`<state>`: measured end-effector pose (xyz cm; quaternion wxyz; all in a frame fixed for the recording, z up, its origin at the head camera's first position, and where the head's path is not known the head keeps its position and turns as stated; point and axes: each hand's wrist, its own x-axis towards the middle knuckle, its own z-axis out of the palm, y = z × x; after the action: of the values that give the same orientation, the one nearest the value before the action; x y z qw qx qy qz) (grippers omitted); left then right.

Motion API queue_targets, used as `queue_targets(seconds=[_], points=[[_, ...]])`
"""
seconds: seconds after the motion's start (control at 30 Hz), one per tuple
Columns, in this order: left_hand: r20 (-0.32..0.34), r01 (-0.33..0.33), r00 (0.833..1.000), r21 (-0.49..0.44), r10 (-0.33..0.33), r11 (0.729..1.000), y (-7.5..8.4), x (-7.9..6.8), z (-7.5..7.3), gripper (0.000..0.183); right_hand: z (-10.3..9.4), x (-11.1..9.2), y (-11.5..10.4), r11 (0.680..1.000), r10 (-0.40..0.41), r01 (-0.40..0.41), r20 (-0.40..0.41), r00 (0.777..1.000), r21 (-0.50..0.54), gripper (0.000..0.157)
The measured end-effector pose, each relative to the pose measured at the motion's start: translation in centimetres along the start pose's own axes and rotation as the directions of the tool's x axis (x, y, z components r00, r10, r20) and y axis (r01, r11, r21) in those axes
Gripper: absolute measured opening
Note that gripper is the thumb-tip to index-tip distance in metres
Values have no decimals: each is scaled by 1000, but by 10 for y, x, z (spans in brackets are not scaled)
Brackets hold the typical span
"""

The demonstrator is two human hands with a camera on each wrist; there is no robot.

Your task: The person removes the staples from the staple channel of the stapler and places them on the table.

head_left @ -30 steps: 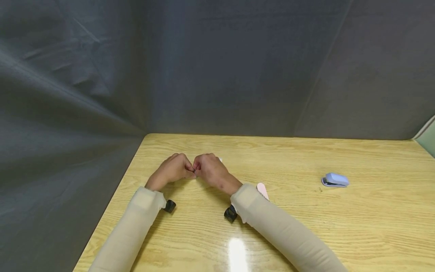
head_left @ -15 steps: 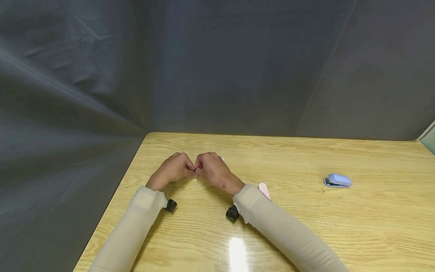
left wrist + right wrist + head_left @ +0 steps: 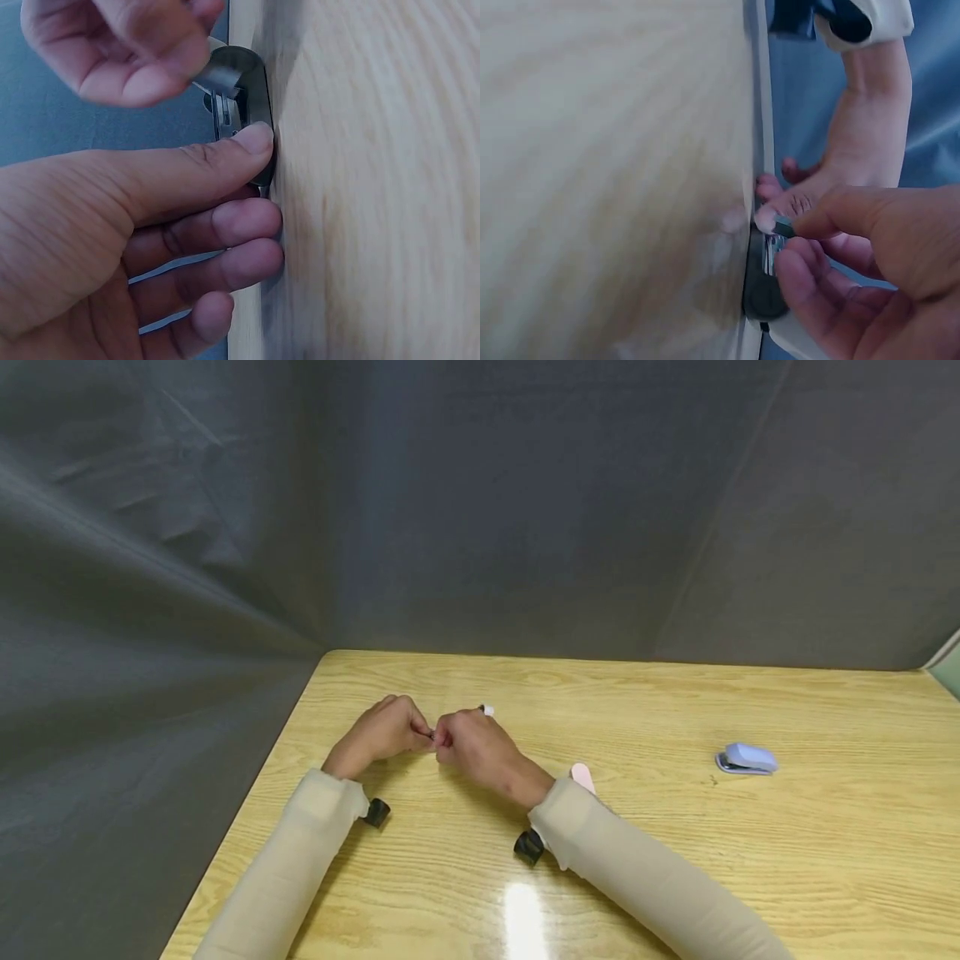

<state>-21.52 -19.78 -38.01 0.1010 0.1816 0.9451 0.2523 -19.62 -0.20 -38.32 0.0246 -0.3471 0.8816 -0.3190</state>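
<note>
Low on the table, my left hand [image 3: 382, 729] grips an opened stapler, its thumb pressing on the dark metal base [image 3: 259, 94] in the left wrist view. The base has a rounded end, seen in the right wrist view beside a pale cover. Just above the stapler's open channel [image 3: 226, 112], my right hand [image 3: 480, 747] pinches a short grey strip [image 3: 784, 226], which looks like staples, between thumb and finger. The strip is blurred in the left wrist view. From the head view, the hands hide most of the stapler; a black and white end [image 3: 487, 710] shows behind the right hand.
A light blue stapler [image 3: 746, 758] lies on the wooden table [image 3: 637, 718] to the right. Beside the right sleeve is a pink rounded object [image 3: 581, 777], partly covered by it. Dark cloth [image 3: 525, 527] hangs behind and along the left edge.
My right hand has shifted slightly right and nearer to me, away from the left fingertips. More of the black and white end shows behind it. The left hand stays nearly still.
</note>
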Motion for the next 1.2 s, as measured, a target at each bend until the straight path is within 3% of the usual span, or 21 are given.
queue_targets(seconds=[0.13,0.27,0.5,0.9,1.2], points=[[-11,4,1000,20,-4,1000,-1,-1,0,33,4,-8,-3,997,-66,67,23,998,-36,14],[-15,1,1000,4,-1,1000,-2,-1,0,26,5,-14,-5,991,-115,118,49,992,-64,19],[-4,-5,1000,-39,5,999,-6,-5,4,8,3,-20,-5,989,-82,94,106,991,-113,23],[43,26,999,-94,-22,995,-7,-6,1,6,4,-22,-3,987,-49,67,127,991,-144,13],[-18,6,1000,0,-6,1000,-9,-14,3,6,0,-28,-7,989,-35,53,133,991,-137,12]])
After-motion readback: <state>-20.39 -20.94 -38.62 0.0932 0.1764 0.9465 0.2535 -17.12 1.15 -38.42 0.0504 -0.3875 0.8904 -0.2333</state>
